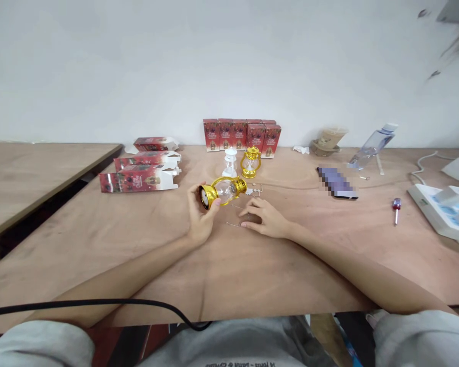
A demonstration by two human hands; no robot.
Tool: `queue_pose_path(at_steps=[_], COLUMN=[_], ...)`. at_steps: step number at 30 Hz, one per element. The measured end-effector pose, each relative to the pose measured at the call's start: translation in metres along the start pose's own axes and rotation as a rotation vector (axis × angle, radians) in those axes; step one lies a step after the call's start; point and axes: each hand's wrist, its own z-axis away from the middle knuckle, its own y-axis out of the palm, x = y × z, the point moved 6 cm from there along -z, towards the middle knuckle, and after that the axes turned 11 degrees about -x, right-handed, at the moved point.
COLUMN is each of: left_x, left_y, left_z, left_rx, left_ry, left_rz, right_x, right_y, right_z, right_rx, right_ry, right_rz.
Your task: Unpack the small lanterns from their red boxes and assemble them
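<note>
A person sits at a pale plywood desk point(329, 265), both bare forearms stretched across it from the near edge toward the middle. The left hand point(199, 220) holds a small gold lantern point(224, 191) on its side, fingers curled around its base end, just above the desk surface near the centre. The lantern has shiny gold-coloured caps, likely plastic, and a clear rounded globe between them. The right hand point(265, 218) lies flat beside it, fingers spread narrowly and pressed on the desk, holding nothing that can be made out; thin wire pieces and tiny silver parts point(254, 189) lie by the fingertips.

Toward the far edge stand a white lantern point(230, 162) and another gold lantern point(250, 162), upright, in front of a row of red printed cartons point(241, 134). Three flattened red cartons point(139, 173) lie toward the far left. To the right are a small red-handled screwdriver point(396, 209) and a tilted clear plastic bottle point(372, 146).

Risks, as a judgement: the smooth round globe could slip from a one-handed hold and roll, and the tiny loose parts could be swept off by a forearm or lost against the wood grain.
</note>
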Motion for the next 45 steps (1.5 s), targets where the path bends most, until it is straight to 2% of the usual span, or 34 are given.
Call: queue_pose_path(at_steps=[3,8,11,14,19,22,24,26,29,32,34,38,45], left_x=[-0.01,-0.033,-0.04,-0.043,-0.037,-0.034,-0.034,-0.033,-0.028,-0.024,-0.022,-0.023,-0.025], left_y=[-0.001,-0.001,0.0,0.004,0.013,0.014,0.015,0.016,0.019,0.022,0.023,0.024,0.027], left_z=[0.005,0.019,0.023,0.019,0.008,0.007,0.008,0.008,0.008,0.008,0.009,0.011,0.013], left_rx=[0.042,0.198,0.237,0.246,0.289,0.309,0.312,0.33,0.382,0.442,0.476,0.51,0.512], left_ry=[0.135,0.541,0.681,0.649,0.44,0.392,0.406,0.409,0.384,0.362,0.371,0.443,0.527], left_rz=[-0.074,-0.339,-0.47,-0.502,-0.512,-0.515,-0.521,-0.532,-0.549,-0.57,-0.577,-0.579,-0.612], right_x=[-0.007,-0.029,-0.051,-0.081,-0.114,-0.113,-0.104,-0.088,-0.047,0.003,0.028,0.043,0.031], right_y=[-0.004,-0.019,-0.031,-0.044,-0.058,-0.051,-0.047,-0.047,-0.046,-0.032,-0.022,-0.015,-0.011], right_z=[-0.001,0.005,0.01,0.012,0.009,0.003,-0.001,-0.002,0.002,0.003,0.002,-0.001,-0.005], right_rx=[0.019,0.154,0.201,0.141,-0.081,-0.17,-0.271,-0.447,-0.684,-0.685,-0.652,-0.653,-0.562], right_ry=[-0.042,-0.201,-0.137,0.119,0.587,0.667,0.619,0.525,0.26,-0.098,-0.243,-0.27,-0.188], right_rz=[0.062,0.217,0.272,0.377,0.587,0.52,0.416,0.311,0.189,0.106,0.091,0.102,0.045])
